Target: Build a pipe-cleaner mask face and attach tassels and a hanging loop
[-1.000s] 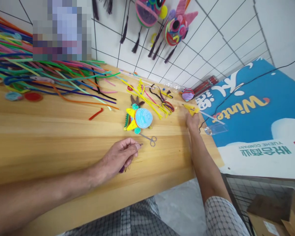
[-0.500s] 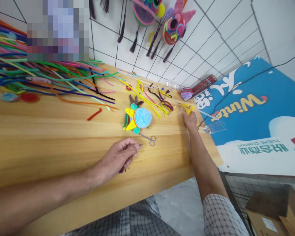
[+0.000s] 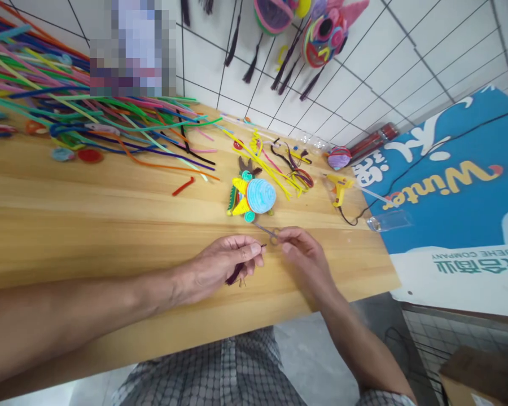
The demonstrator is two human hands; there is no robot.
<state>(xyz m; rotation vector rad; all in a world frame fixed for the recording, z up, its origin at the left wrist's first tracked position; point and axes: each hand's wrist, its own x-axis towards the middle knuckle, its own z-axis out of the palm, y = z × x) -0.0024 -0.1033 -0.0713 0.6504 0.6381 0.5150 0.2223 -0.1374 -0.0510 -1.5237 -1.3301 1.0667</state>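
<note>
From where I stood, the left hand [image 3: 222, 264] had its grip pinched on the thin cord of a dark purple tassel [image 3: 234, 274], just below the middle of the frame; the cord's tip poked past the fingers and the tassel hung beneath them. The right hand [image 3: 307, 256] was just to the right, fingers curled near the handles of the scissors [image 3: 265, 230]; I couldn't tell whether its grip held anything. Right above, at the centre, lay the blue-domed ornament [image 3: 260, 195]. Bare wood spread left of it across the desk [image 3: 88, 237], giving the left arm room, though pipe cleaners [image 3: 152, 121] crowded the upper left. The near edge slanted beneath both forearms. Towards the right edge, where the blue board [image 3: 432, 208] began, lay a yellow glue gun [image 3: 340, 183].
</note>
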